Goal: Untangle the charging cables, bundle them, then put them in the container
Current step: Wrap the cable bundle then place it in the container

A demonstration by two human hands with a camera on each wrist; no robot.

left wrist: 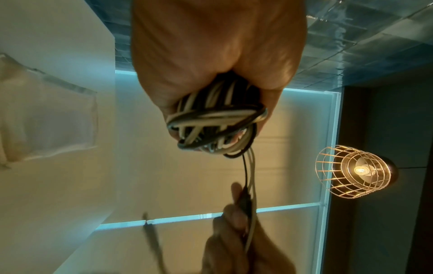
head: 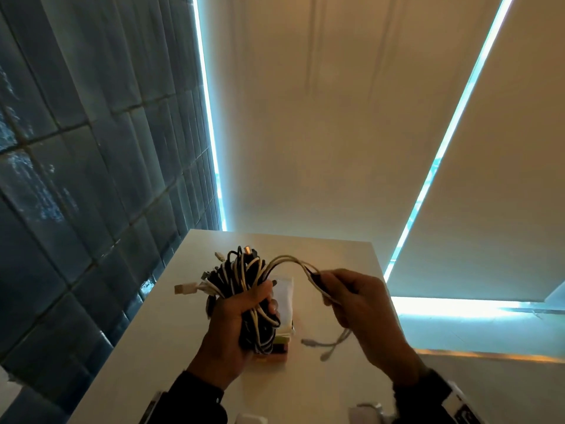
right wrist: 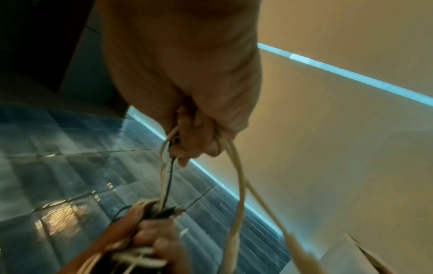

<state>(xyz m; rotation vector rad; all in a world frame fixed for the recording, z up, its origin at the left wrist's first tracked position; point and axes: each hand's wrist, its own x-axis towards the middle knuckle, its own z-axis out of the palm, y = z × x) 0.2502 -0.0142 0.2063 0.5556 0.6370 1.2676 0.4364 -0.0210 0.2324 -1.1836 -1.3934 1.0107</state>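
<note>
1. White table point(head: 153, 332) set against a dark blue tiled wall point(head: 76, 163), with pale roller blinds point(head: 305, 133) behind it; all positions below are given relative to the cable bundle point(head: 244, 289).
2. Nearest the camera: two dark sleeves enter from the bottom edge, one on each side of the cable bundle.
3. Left hand point(head: 235, 328): its fingers are curled tight round the lower half of the cable bundle and hold it upright above the table. The left wrist view shows black and white strands looped together inside the fist.
4. Right hand point(head: 363, 304): to the right of the cable bundle and apart from it. Its fingers pinch the loose strands point(head: 293, 261), a few pale cables and one thin black one, which arch from the top of the cable bundle across to this hand.
5. Free ends point(head: 330, 347): they hang below the right hand, their connectors close to the table, on the right of the cable bundle.
6. Container point(head: 286, 304): a clear box on the table directly behind and below the cable bundle, partly hidden by it. No cable can be seen inside it.
7. Connectors: several plugs, one white USB plug point(head: 183, 288) among them, stick out from the left side of the cable bundle.
8. Progress, as a judgement: the cables are gathered in one coil, and the loose strands appear to be the tail for wrapping round it. Securing the coil and placing it in the container remain.
9. Farthest: blinds edged with blue daylight, beyond the table.
</note>
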